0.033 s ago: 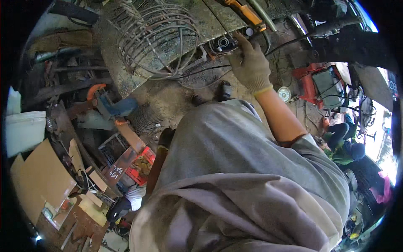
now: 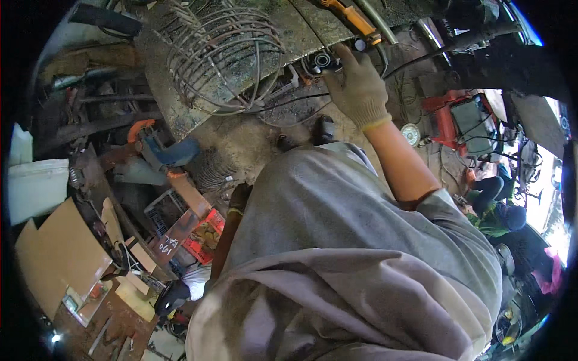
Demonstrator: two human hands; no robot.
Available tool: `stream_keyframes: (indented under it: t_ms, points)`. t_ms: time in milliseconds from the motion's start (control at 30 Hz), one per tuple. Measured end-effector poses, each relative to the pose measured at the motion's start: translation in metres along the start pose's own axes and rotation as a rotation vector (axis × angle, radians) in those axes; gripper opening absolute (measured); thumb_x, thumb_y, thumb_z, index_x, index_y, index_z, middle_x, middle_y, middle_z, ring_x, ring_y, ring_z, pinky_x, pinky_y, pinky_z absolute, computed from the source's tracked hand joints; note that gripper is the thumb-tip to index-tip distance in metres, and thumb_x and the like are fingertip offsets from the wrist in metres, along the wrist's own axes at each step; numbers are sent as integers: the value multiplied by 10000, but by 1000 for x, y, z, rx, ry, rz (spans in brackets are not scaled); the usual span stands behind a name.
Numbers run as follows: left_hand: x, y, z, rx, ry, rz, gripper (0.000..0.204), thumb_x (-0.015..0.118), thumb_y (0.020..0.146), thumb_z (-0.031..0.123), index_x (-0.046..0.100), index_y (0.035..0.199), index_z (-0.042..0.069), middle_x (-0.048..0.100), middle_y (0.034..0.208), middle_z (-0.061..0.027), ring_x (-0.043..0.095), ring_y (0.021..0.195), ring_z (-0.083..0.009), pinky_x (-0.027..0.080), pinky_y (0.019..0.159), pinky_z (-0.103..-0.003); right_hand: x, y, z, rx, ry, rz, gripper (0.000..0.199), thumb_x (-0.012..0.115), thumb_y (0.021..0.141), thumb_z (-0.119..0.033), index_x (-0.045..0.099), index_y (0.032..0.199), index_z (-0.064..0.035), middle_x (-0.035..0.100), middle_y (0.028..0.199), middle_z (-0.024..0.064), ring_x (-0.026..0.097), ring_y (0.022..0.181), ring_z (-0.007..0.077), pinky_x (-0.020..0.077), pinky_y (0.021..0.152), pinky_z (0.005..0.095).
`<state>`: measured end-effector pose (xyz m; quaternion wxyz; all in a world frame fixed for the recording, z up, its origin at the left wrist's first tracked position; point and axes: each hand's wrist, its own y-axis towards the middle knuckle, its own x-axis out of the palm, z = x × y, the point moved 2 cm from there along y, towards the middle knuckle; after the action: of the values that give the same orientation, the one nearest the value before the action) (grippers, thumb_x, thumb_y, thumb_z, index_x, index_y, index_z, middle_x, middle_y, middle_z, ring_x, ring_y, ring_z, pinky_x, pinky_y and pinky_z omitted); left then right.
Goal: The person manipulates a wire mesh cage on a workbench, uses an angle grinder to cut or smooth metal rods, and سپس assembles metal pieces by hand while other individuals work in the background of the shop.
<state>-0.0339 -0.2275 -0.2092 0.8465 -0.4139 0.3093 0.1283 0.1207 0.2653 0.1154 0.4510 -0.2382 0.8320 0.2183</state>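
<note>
My right hand [image 2: 361, 89], in a tan work glove, reaches to the edge of a dirty metal worktable [image 2: 301, 39]. Its thumb and forefinger lie around a black part with a ring-shaped end [image 2: 322, 60]; how firmly they grip is hard to see. Just beyond the fingers lies a tool with an orange-yellow handle [image 2: 358, 23], beside a metal tube [image 2: 379, 21]. A round cage of bent metal rods [image 2: 226, 60] sits on the table to the left. Low at my left side hangs my left hand [image 2: 239, 197], gloved and in shadow, its fingers unreadable.
A blue and orange machine [image 2: 171, 150] stands on the left, near coiled wire [image 2: 214, 168] and a red crate [image 2: 201, 237]. Cardboard [image 2: 63, 259] lies farther left. At right are a red-framed machine [image 2: 442, 117], cables and a crouching person [image 2: 500, 210].
My right thumb has come forward against the black ringed part, partly covering it. The left arm hangs much as before, and the view has shifted slightly.
</note>
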Motion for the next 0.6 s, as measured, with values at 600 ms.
stream_keyframes:
  t_ms: [600]
  points:
    - [-20,-4,98,-127,-4,-53,389,576,931,384,626,857,6,616,802,-171,633,837,-294,480,744,-399,27,62,41,-145,518,-319,382,544,936,-304,628,1207,-50,680,1069,221,644,1003,402,501,838,466]
